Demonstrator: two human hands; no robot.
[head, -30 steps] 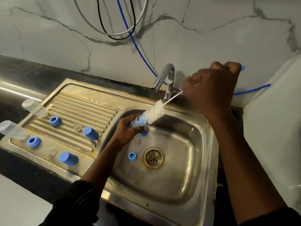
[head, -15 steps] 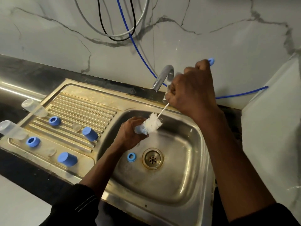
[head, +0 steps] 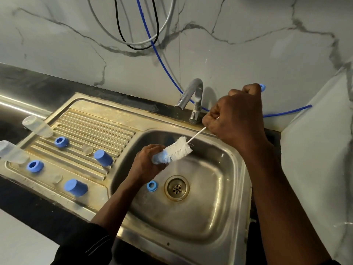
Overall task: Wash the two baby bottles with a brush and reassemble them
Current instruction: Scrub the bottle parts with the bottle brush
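My left hand (head: pixel 146 165) grips a small blue bottle part (head: pixel 159 157) over the sink basin (head: pixel 225 188). My right hand (head: pixel 236 115) grips the handle of a white bottle brush (head: pixel 178 149), whose bristles sit at the mouth of that blue part. Its blue handle end (head: pixel 262 87) sticks out past my fist. A blue ring (head: pixel 152 186) lies in the basin beside the drain (head: pixel 177 187). On the draining board lie two clear bottles (head: pixel 37 127) (head: pixel 11 152), two blue caps (head: pixel 103 157) (head: pixel 75 187), two blue rings (head: pixel 61 141) (head: pixel 35 166) and two clear teats (head: pixel 87 150) (head: pixel 56 178).
A chrome tap (head: pixel 193 96) stands behind the basin, with no water running. A blue hose (head: pixel 162 60) and several cables hang on the marble wall. A white marble side panel (head: pixel 317 150) stands to the right of the sink. The dark counter (head: pixel 38 205) runs along the front.
My right hand pushed the brush down into the blue part, then drew it back up and to the right. The left hand kept its hold and barely moved.
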